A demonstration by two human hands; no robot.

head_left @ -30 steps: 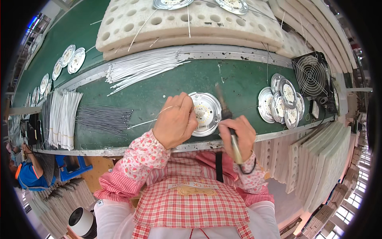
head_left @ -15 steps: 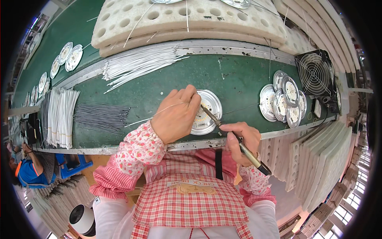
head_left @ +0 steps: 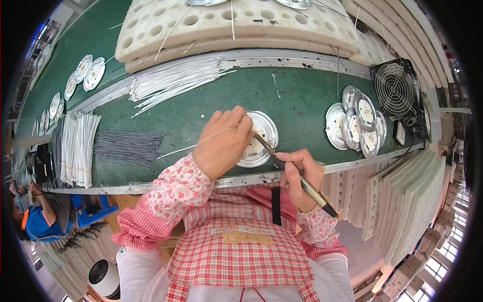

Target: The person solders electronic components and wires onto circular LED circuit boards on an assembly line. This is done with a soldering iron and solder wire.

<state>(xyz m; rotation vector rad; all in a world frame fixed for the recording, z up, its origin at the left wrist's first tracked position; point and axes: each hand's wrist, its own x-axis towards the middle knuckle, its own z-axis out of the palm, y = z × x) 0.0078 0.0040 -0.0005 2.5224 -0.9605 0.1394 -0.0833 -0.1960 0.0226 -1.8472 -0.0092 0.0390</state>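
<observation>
A round silver disc (head_left: 264, 132) lies on the green belt (head_left: 302, 95) near its front edge. My left hand (head_left: 224, 143) rests on the disc's left side and pinches a thin white wire (head_left: 181, 150) that trails off to the left. My right hand (head_left: 300, 176) grips a pen-like soldering iron (head_left: 297, 176), and its tip touches the disc beside my left fingers.
A stack of similar silver discs (head_left: 357, 123) sits to the right, next to a black fan (head_left: 397, 88). Bundles of white wires (head_left: 171, 83) and dark wires (head_left: 126, 146) lie on the left. White foam trays (head_left: 226, 25) stand behind the belt. Another person (head_left: 35, 216) is at lower left.
My right hand has brought the soldering iron up from the belt edge and laid its tip on the disc. My left hand stays on the disc with the wire.
</observation>
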